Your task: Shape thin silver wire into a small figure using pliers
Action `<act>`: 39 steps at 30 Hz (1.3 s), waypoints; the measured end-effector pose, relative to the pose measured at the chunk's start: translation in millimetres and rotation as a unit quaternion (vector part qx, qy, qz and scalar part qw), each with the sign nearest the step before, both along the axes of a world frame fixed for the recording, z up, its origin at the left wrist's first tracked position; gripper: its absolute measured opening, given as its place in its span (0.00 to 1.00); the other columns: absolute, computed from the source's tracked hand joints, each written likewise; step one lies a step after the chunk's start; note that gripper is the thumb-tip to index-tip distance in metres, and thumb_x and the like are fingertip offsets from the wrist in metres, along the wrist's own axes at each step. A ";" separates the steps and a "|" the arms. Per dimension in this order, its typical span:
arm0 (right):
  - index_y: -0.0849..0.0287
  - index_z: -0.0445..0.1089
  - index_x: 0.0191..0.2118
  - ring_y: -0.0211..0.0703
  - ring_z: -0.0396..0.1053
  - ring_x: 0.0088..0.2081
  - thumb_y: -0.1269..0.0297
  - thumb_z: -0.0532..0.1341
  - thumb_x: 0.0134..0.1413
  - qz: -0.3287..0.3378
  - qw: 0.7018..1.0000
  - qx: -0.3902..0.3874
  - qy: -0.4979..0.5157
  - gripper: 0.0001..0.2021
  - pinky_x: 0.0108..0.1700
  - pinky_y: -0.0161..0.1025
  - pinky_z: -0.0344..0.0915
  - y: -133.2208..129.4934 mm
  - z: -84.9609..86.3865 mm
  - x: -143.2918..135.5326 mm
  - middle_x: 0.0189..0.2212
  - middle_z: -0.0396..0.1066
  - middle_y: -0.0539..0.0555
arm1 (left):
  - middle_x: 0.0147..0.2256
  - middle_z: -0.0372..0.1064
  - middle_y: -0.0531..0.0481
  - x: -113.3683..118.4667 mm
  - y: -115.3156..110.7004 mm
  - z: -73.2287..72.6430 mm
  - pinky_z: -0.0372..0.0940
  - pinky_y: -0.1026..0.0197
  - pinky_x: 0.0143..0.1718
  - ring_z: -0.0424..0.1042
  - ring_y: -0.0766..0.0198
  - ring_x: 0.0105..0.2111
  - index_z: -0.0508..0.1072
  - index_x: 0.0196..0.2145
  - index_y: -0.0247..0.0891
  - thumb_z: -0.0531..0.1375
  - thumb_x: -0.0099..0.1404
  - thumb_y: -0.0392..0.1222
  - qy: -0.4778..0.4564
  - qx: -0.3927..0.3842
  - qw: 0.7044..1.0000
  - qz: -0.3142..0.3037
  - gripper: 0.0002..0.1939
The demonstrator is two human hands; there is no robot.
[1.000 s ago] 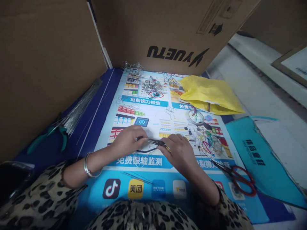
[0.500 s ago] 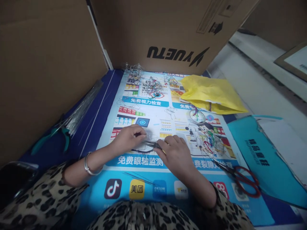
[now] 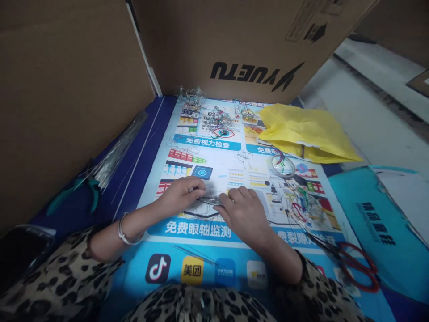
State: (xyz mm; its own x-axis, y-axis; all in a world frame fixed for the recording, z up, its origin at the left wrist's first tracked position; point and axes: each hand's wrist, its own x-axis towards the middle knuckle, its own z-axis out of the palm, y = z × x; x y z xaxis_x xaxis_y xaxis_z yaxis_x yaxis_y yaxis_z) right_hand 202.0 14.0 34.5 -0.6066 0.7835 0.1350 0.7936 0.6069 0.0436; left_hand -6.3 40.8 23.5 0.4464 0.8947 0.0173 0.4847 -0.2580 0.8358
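Note:
Over the middle of a printed blue and white sheet [image 3: 214,246], my two hands are close together. My left hand [image 3: 187,193], with a silver bangle on its wrist, pinches something thin that looks like wire. My right hand [image 3: 241,210] is curled around a small metal tool [image 3: 211,201], whose tip points left toward my left fingertips. The handle is hidden in my palm. Several thin dark wires [image 3: 196,253] lie on the sheet in front of my hands.
Red-handled scissors [image 3: 358,264], a tape roll [image 3: 283,165] and a yellow bag [image 3: 308,134] are on the right. Green-handled pliers [image 3: 92,197] and a wire bundle [image 3: 115,154] are on the left. Tangled wires [image 3: 219,120] lie at the back, before a cardboard wall [image 3: 187,49].
The view has shifted slightly, so the things on the right appear farther right. My hands remain close together, and the tool's dark jaws show less clearly between them.

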 end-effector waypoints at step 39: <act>0.56 0.70 0.38 0.46 0.59 0.36 0.55 0.56 0.57 -0.025 0.999 -0.016 0.043 0.12 0.37 0.41 0.49 -0.4 -19.0 6.6 0.31 0.66 0.54 | 0.30 0.69 0.53 -3.0 1.9 -9.5 0.56 0.59 0.39 0.66 0.64 0.34 0.68 0.32 0.38 0.51 0.67 0.42 0.055 0.152 0.985 -0.054 0.09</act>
